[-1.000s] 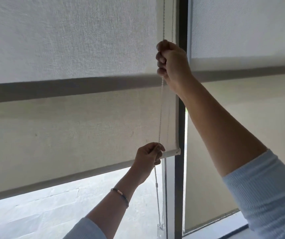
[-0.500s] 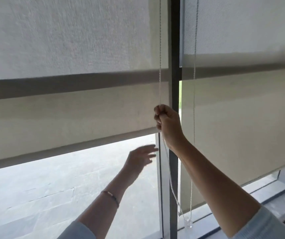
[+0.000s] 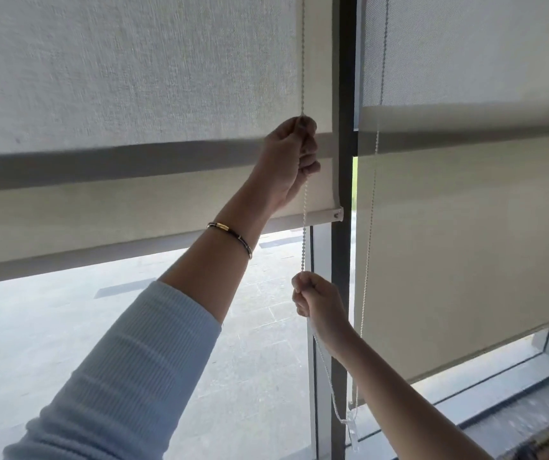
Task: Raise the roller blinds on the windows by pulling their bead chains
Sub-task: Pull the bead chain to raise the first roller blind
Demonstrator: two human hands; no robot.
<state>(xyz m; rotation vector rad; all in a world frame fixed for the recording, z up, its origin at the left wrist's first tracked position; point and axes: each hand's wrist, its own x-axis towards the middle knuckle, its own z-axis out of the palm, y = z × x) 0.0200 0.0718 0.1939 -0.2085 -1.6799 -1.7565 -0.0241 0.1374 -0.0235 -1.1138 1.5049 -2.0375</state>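
Observation:
A cream roller blind (image 3: 127, 78) covers the upper left window; its bottom bar (image 3: 319, 216) ends beside the dark mullion. A white bead chain (image 3: 304, 240) hangs along the blind's right edge. My left hand (image 3: 291, 154) is raised and closed around the chain high up, in front of the blind. My right hand (image 3: 316, 302) is fisted on the same chain lower down, below the bottom bar. The chain's loop trails down to a clear weight (image 3: 353, 429) near the sill. A second blind (image 3: 465, 210) on the right hangs lower, with its own chain (image 3: 371, 227).
A dark vertical mullion (image 3: 343, 94) separates the two windows. A grey horizontal frame bar (image 3: 67, 167) shows through the left blind. Paved ground lies outside below the blinds. The window sill (image 3: 515, 403) runs along the lower right.
My left hand went from open and low up to a high grip on the chain. My right hand pulled the chain down. The left blind's bottom bar has risen compared with one second ago.

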